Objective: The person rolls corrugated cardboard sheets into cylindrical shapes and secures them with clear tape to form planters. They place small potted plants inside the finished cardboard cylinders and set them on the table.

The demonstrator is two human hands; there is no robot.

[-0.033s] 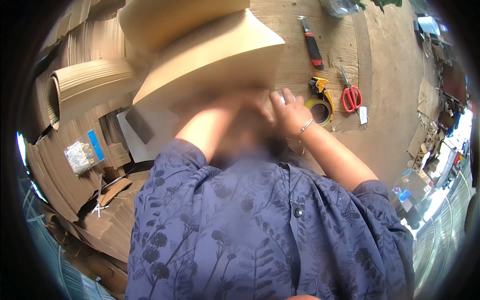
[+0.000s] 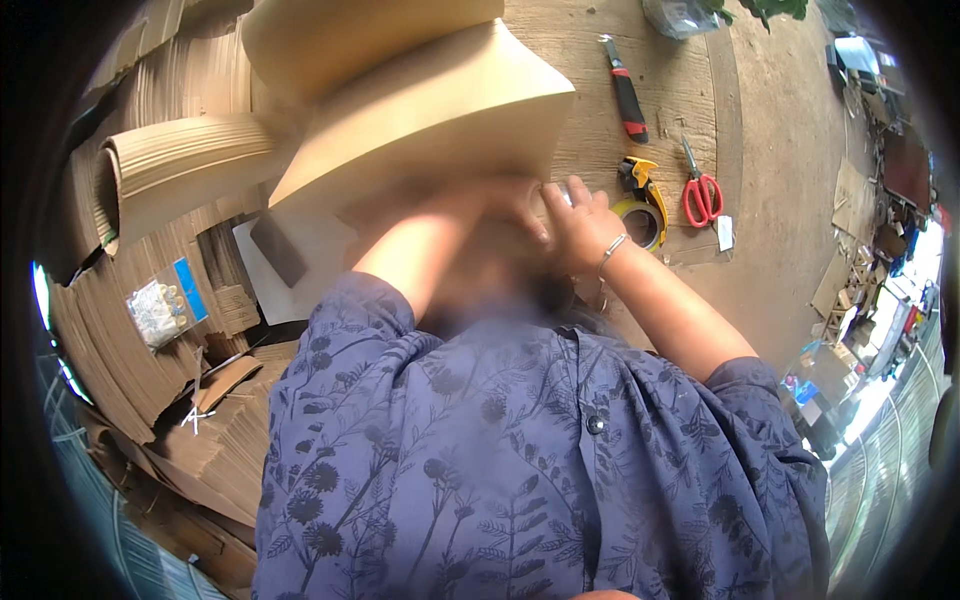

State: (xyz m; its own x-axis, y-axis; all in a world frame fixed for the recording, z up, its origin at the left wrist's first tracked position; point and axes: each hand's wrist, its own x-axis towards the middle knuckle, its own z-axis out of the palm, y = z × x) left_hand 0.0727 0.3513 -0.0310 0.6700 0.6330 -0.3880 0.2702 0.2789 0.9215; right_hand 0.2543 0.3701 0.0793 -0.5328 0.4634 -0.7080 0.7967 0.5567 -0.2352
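Note:
A large brown cardboard sheet (image 2: 430,130), bent up in a curve, stands in front of me, with another curved brown flap (image 2: 370,45) behind it. My left hand (image 2: 510,208) reaches to the lower right of the sheet; its fingers are partly hidden and blurred. Close beside it, at the sheet's right lower corner, is my right hand (image 2: 582,228), with a bracelet on the wrist. Its fingers are bent together around a small pale, shiny bit that I cannot make out. Just right of this hand lies a yellow tape dispenser (image 2: 642,205) with a roll of tape.
Red-handled scissors (image 2: 702,195) and a black-and-red utility knife (image 2: 626,100) lie on the wooden table (image 2: 680,60). Folded cardboard (image 2: 190,150) is stacked at left, with a clear bag (image 2: 160,312) of small pale pieces on it. A leafy plant (image 2: 765,8) is at the top.

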